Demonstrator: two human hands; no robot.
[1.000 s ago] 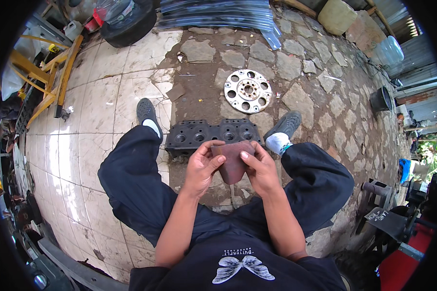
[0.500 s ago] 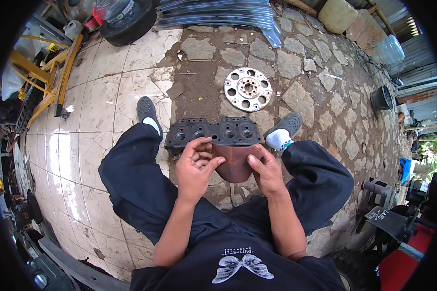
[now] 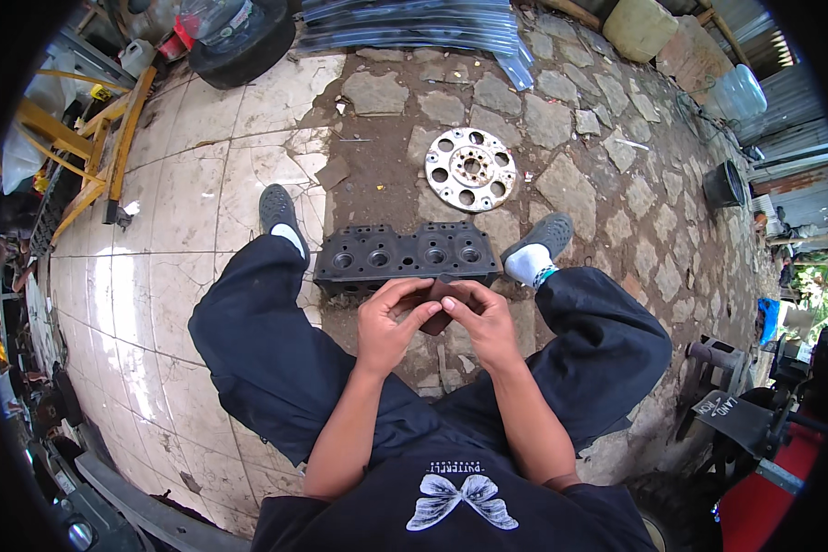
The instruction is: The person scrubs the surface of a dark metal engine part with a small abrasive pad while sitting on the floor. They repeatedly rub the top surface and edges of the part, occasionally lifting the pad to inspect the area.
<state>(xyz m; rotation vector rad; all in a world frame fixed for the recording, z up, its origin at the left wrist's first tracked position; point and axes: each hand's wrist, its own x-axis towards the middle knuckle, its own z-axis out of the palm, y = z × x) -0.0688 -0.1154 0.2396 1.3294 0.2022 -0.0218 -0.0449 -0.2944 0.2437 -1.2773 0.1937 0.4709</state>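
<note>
A folded piece of reddish-brown sandpaper (image 3: 437, 324) is pinched between my two hands, above the gap between my knees. My left hand (image 3: 388, 324) grips its left side, thumb in front and fingers behind. On the other side, my right hand (image 3: 481, 327) presses it with thumb and bent fingers. The hands are close together, and the fingers cover much of the sheet. Just beyond them a dark metal engine cylinder head (image 3: 391, 260) lies on the ground between my feet, with a row of round openings facing up.
Past the cylinder head lies a round, whitish metal plate with holes (image 3: 470, 169). Corrugated sheets (image 3: 414, 26) are stacked at the far side. A tire (image 3: 244, 51) lies far left, near a yellow frame (image 3: 110, 138). A black bucket (image 3: 723, 186) stands right. Tiles meet uneven stone paving.
The sandpaper, earlier spread as a curved sheet, is now folded into a narrower piece. Both hands have come closer together.
</note>
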